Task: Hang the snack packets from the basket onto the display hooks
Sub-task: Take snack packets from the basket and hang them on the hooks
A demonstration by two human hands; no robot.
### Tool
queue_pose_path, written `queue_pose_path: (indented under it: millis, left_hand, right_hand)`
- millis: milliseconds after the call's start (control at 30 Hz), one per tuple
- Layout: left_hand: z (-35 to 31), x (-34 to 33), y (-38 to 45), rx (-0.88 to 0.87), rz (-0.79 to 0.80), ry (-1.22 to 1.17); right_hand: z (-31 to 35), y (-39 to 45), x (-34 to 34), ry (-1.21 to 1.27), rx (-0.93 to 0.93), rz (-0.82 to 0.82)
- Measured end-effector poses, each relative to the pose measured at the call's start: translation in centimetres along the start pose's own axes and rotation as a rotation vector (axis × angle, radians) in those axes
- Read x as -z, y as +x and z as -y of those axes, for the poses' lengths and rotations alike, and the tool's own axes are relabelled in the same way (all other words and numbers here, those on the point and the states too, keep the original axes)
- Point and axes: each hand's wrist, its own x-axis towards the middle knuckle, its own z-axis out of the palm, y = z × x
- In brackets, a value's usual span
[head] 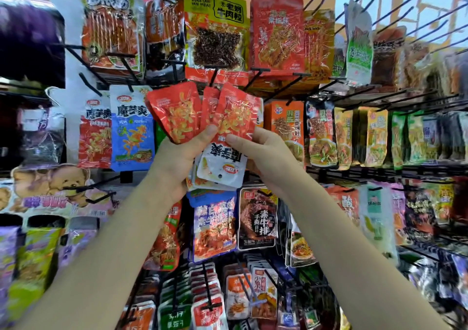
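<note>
Big rack (354, 170) of black hooks all around, packed with hanging snacks. No basket in sight.

Two bare arms up in front of it. Left hand (177, 162) gripping a fan of red packets (177, 115), thumb pressed on the front. Also white packets (222, 167) tucked lower down between both hands, upside down. Right hand (263, 152) pinching the bottom edge of the front red packet (236, 117), fingers curled under it. All packets up at the middle row, just below a black hook (214, 76) with red packets already on it.

Step in hand, most likely: pulling one red packet off the fan and hanging it.

How to do it well:
- Keep the left grip tight so the rest do not slip.
- Slide only the front packet free.
- Move the right pinch up near the top, close to the hole. Hole not clear to see here.
- Match red with red on the hook above.
- Push the hole straight over the hook tip, then slide back.
- Turn white packets right way up later.
</note>
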Motion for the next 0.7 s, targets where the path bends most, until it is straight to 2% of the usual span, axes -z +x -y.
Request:
queue_pose_path:
  millis: [133, 333, 433, 533, 600, 700]
  left_hand:
    - [-0.3, 0.7, -0.2, 0.157, 0.102, -0.029]
    - [0.2, 0.7, -0.4, -0.047, -0.028, 0.109]
    - [0.0, 0.7, -0.6, -0.013, -0.04, 0.166]
    - [-0.1, 0.5, -0.7, 0.126, 0.043, 0.015]
    - [0.1, 0.8, -0.5, 0.089, 0.045, 0.04]
    - [0.6, 1.2, -0.4, -0.035, -0.021, 0.155]
  right_hand:
    - [0.0, -0.3, 0.4, 0.008, 0.0, -0.047]
    - [0.1, -1.1, 0.1, 0.026, -0.017, -0.006]
    - [0.0, -1.3, 0.2, 0.019, 0.0, -0.044]
    - [-0.1, -1.3, 0.4, 0.016, 0.01, -0.113]
    - [-0.1, -1.5, 0.6, 0.049, 0.002, -0.112]
    - [0.2, -2.2, 0.2, 0.109, -0.035, -0.013]
